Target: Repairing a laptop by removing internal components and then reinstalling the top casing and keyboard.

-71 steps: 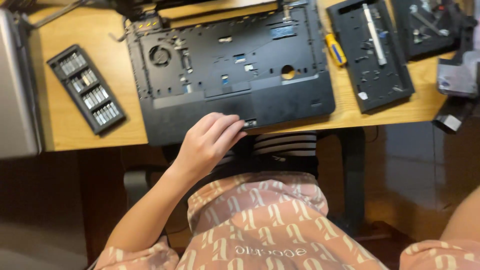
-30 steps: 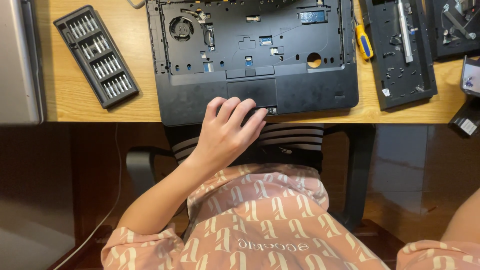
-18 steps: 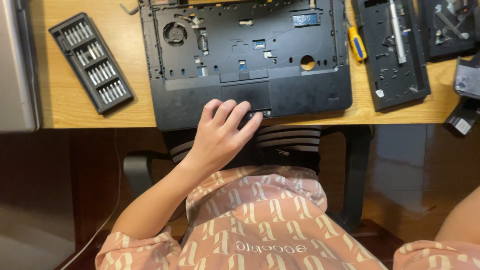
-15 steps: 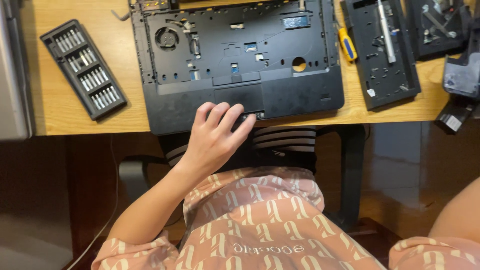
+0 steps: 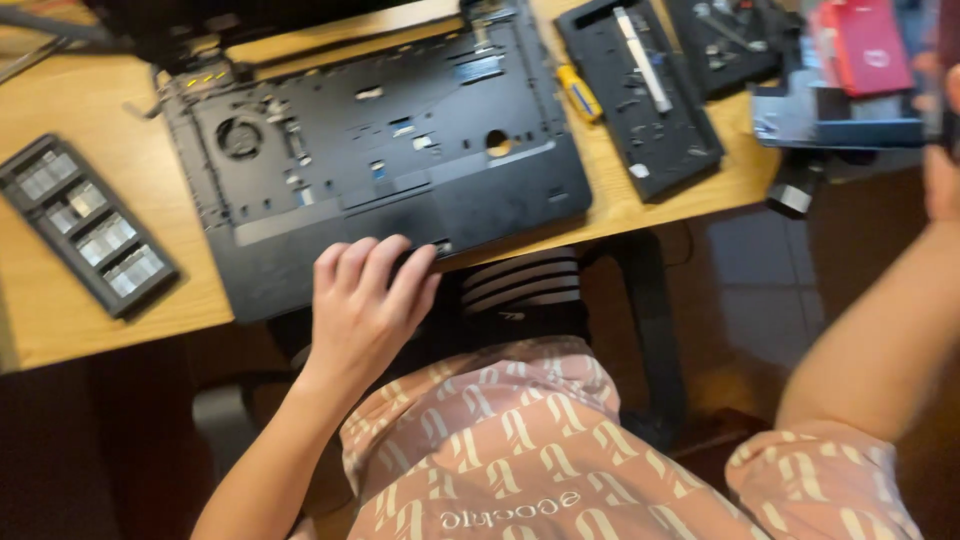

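Since the prev. frame the view has swung: the laptop base (image 5: 380,165) now sits tilted, further up and right in view, and the right arm has risen at the right edge. Left hand (image 5: 365,310) stays on the base's front edge.

Laptop base: black chassis, keyboard removed, fan visible at upper left, lying flat on the wooden worktop (image 5: 90,110) with its front edge overhanging toward the person.

Left hand: fingers spread slightly, tips resting on the palm-rest strip near centre front; nothing pinched.

Right hand (image 5: 940,180): mostly cut off at the right edge, well apart from the base; grip state cannot be told.

Adjacent items: bit tray (image 5: 85,225) left of the base, on the worktop. Yellow-handled screwdriver (image 5: 580,92) just beside the base's right side. Black cover panel (image 5: 640,90) right of the screwdriver.
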